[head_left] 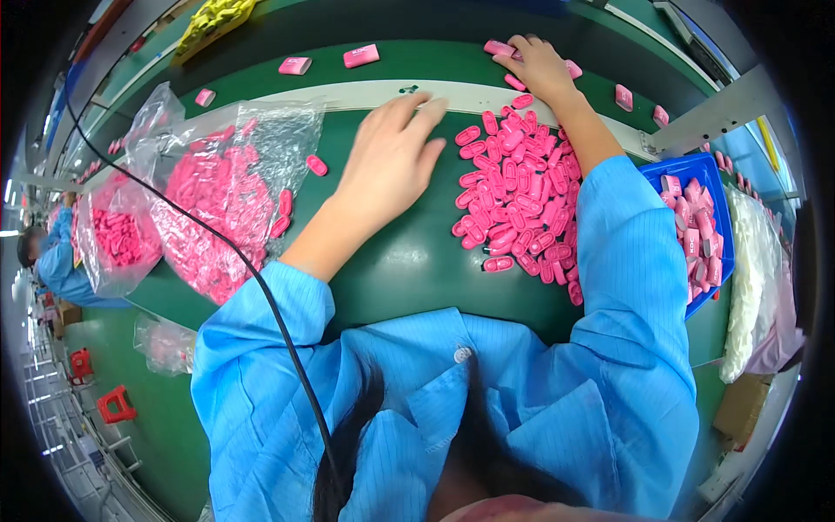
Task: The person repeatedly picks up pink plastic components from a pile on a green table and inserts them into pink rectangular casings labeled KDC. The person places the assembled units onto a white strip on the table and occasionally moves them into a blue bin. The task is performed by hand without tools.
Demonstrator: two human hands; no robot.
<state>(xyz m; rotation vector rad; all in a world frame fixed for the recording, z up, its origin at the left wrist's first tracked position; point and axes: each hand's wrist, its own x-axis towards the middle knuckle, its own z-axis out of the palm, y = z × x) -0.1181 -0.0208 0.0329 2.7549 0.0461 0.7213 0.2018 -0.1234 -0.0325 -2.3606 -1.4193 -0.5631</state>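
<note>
From where I stand, the worker in the light blue striped smock [635, 270] has both arms stretched forward over a smooth dark green tabletop [391, 278]. The left hand [390, 157] is loosely spread, palm down, thumb apart from the bent fingers, with nothing to be seen in it; its fingertips reach the flat white rail [348, 96] along the table's far edge, though I can't tell whether they touch. The right hand [541, 70] reaches past that rail to the dark green belt [435, 59], its fingers curled over a glossy pink rounded block [498, 47]; whether they grip it I can't say. More such blocks lie spaced out along the belt to either side. Just below the right hand, against the sleeve, spreads a heap of small pink oval shells [522, 187]. Left of the left forearm sits a clear plastic bag [300, 126] full of pink pieces, a few loose ones beside it. Beyond the right arm, a blue plastic tray [728, 235] holds pink blocks.
</note>
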